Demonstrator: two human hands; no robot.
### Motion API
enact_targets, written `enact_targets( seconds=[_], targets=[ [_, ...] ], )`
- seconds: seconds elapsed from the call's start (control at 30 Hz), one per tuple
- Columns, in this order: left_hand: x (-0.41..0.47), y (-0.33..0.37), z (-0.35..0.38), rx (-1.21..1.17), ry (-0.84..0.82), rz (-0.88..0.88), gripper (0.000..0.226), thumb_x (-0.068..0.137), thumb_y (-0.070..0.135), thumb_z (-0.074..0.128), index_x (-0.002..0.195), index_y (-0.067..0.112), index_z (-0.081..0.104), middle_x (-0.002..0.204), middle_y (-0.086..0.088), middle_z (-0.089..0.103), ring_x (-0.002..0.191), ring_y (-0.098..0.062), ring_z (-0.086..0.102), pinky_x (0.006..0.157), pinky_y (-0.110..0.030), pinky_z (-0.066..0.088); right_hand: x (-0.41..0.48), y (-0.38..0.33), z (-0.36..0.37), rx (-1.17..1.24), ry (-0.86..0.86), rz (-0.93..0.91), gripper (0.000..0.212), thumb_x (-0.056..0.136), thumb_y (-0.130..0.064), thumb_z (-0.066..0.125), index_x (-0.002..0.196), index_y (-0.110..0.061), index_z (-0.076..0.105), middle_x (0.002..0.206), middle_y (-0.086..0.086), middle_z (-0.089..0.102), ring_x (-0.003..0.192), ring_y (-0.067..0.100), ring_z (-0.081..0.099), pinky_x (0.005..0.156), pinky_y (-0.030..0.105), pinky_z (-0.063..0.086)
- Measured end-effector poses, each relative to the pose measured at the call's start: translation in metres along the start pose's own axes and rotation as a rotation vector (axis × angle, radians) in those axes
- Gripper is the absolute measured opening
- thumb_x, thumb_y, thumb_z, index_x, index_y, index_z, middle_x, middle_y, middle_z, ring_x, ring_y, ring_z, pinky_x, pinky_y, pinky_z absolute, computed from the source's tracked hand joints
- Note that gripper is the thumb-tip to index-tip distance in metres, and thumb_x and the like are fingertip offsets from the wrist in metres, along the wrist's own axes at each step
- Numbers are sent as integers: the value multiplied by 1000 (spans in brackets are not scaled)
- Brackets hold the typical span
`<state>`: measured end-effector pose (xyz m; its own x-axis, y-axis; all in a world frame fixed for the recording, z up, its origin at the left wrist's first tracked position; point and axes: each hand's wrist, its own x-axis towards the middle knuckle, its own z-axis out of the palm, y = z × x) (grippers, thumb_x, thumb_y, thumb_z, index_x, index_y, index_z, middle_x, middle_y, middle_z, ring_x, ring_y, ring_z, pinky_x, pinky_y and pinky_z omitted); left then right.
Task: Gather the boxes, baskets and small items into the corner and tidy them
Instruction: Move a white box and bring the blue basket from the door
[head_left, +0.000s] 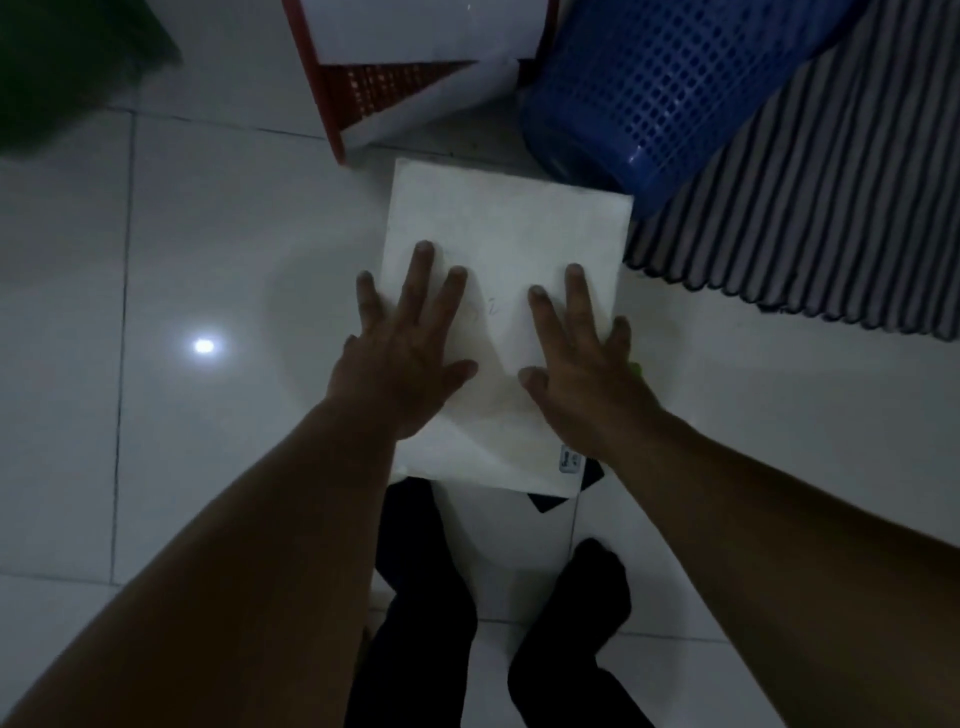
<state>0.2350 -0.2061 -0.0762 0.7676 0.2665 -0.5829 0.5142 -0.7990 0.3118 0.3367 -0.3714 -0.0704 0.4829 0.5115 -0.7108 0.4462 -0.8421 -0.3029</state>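
**Where the baskets are gathered, a white box (509, 223) is pressed flat under two hands**

As the scene is dimly lit, fine detail is lost, but the larger things can be made out. Most of the view is taken up by a white tiled floor (208, 234), on which a bright lamp reflection is seen at the left. A striped mat (831, 208) is spread at the right. A blue plastic basket (675, 83) is laid on its side, partly over the mat, with its rim just beside the box's far right corner; whether they touch cannot be told. A red mesh basket (384, 88), filled with white sheets or boxes, is set just beyond the box's far edge. A dark green object (62, 62) is blurred at the upper left.

The white box is placed on the floor between these baskets and the person's dark-clad legs (426, 597). The left hand (405, 358) and right hand (582, 358) are laid flat on its top, fingers straight and spread, with nothing grasped.

A small black item (550, 501) is partly hidden beneath the box's near right corner, where a small label (570, 461) is stuck. A green sliver (635, 369) is glimpsed beside the right hand.
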Motion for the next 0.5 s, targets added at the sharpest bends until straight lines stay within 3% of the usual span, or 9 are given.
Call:
enact_targets(
  seconds=[0.13, 0.3, 0.5],
  targets=[
    [-2, -1, -1, -45, 47, 4, 92, 86, 56, 55, 151, 36, -6, 156, 10, -26, 141, -44, 6, 103, -56, 37, 0, 1, 4, 49, 71, -40, 74, 99, -44, 38, 149, -39, -16, 152, -10, -38, 130, 47, 25, 108, 49, 31],
    [-4, 11, -10, -79, 111, -48, 83, 86, 60, 50, 152, 34, 6, 159, 9, -15, 138, -41, 16, 100, -56, 42, -1, 2, 6, 80, 199, -111, 64, 99, -37, 36, 154, -30, 6, 160, -2, -21, 128, 42, 39, 102, 46, 38],
    [-27, 35, -56, -27, 179, -119, 75, 88, 63, 44, 150, 34, 14, 160, 7, -6, 136, -41, 22, 98, -56, 40, -28, -15, -27, 104, 274, -94, 58, 99, -39, 31, 154, -31, 12, 162, -2, -14, 126, 41, 42, 99, 48, 42]
  ],
)
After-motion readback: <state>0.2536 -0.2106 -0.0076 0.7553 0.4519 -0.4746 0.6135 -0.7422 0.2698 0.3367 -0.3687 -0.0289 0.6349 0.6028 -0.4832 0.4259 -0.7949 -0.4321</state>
